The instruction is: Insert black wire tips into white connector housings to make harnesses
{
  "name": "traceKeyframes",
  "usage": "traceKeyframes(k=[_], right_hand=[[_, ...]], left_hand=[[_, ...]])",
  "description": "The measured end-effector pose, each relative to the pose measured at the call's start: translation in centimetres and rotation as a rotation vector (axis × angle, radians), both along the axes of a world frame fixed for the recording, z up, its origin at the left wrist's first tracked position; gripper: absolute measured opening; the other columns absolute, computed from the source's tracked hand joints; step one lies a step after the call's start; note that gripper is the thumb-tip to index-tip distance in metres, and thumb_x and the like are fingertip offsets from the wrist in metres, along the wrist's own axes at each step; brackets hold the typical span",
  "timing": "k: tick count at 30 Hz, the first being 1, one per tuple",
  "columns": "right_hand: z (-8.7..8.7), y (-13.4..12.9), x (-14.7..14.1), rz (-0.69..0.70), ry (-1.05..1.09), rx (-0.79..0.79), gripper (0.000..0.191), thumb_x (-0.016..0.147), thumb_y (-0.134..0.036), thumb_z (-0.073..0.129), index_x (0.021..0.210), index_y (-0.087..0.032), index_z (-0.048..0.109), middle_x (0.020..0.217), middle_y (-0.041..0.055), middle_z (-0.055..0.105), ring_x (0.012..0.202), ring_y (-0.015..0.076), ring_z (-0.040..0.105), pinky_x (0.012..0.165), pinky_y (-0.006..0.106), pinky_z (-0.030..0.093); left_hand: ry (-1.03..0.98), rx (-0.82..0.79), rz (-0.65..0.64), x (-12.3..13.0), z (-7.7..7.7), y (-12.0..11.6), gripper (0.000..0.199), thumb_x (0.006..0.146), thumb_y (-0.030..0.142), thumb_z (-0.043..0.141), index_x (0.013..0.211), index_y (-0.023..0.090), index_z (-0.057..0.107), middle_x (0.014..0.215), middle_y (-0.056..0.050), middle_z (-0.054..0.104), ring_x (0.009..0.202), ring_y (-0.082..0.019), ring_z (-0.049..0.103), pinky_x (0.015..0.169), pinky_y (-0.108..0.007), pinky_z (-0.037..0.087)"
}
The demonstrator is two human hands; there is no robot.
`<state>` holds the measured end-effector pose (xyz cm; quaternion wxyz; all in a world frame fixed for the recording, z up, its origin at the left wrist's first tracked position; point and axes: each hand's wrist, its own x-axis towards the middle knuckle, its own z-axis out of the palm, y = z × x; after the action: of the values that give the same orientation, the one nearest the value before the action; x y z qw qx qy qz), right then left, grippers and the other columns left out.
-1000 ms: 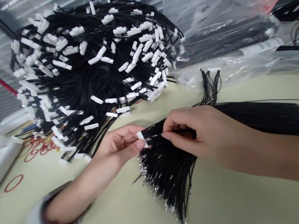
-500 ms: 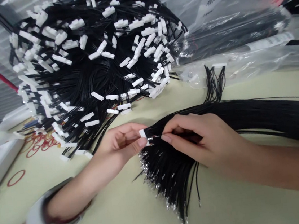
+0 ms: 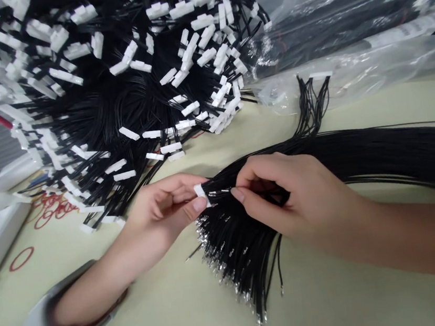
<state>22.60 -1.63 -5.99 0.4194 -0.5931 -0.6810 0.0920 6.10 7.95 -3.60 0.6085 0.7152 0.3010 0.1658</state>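
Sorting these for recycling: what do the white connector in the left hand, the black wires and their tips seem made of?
The white connector looks like matte moulded plastic, from its opaque, blocky shell. The black wires look plastic-insulated, smooth with a faint sheen. Their crimped terminals glint silvery, so probably plated metal; the alloy cannot be told.

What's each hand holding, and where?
Left hand pinches a white connector housing by its body, between thumb and fingers. Right hand pinches a black wire's crimped terminal at the wire end, behind the metal.
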Motion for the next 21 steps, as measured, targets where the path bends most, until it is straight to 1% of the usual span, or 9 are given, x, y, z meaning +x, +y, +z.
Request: traceKeyframes(k=[6,13,18,21], right_hand=[[-0.16,0.00,0.11,0.001,-0.032,-0.010,0.012,0.079,-0.018,0.048,0.068,-0.016,0.052,0.056,-0.0049,0.051,0.050,0.0049,0.042,0.052,0.019,0.032],[-0.14,-0.07,0.06,-0.008,-0.061,-0.006,0.012,0.080,-0.018,0.049,0.069,-0.016,0.054,0.059,-0.0041,0.053,0.054,0.0051,0.044,0.056,0.020,0.031],[-0.38,-0.07,0.19,0.010,-0.056,0.038,0.013,0.082,-0.019,0.048,0.072,-0.015,0.055,0.063,-0.0043,0.055,0.057,0.0050,0.045,0.056,0.020,0.030],[-0.53,-0.03,0.19,0.011,-0.067,0.046,0.014,0.083,-0.019,0.048,0.071,-0.015,0.055,0.065,-0.0043,0.055,0.058,0.0053,0.044,0.056,0.020,0.030]], left_hand=[[0.026,0.022,-0.002,-0.02,0.10,-0.04,0.013,0.075,0.027,0.061,0.084,0.036,0.065,0.068,0.002,0.063,0.060,-0.017,0.051,0.057,-0.029,0.042],[0.021,0.013,-0.035,-0.30,-0.09,-0.06,0.014,0.077,0.028,0.059,0.087,0.036,0.064,0.077,0.002,0.066,0.062,-0.017,0.052,0.059,-0.030,0.043],[0.023,0.024,-0.032,-0.30,-0.12,0.08,0.014,0.077,0.028,0.059,0.088,0.035,0.064,0.077,0.003,0.066,0.063,-0.016,0.053,0.059,-0.027,0.044],[0.022,0.026,-0.056,-0.24,-0.17,0.13,0.015,0.078,0.026,0.058,0.088,0.035,0.064,0.074,0.002,0.065,0.064,-0.016,0.055,0.058,-0.026,0.044]])
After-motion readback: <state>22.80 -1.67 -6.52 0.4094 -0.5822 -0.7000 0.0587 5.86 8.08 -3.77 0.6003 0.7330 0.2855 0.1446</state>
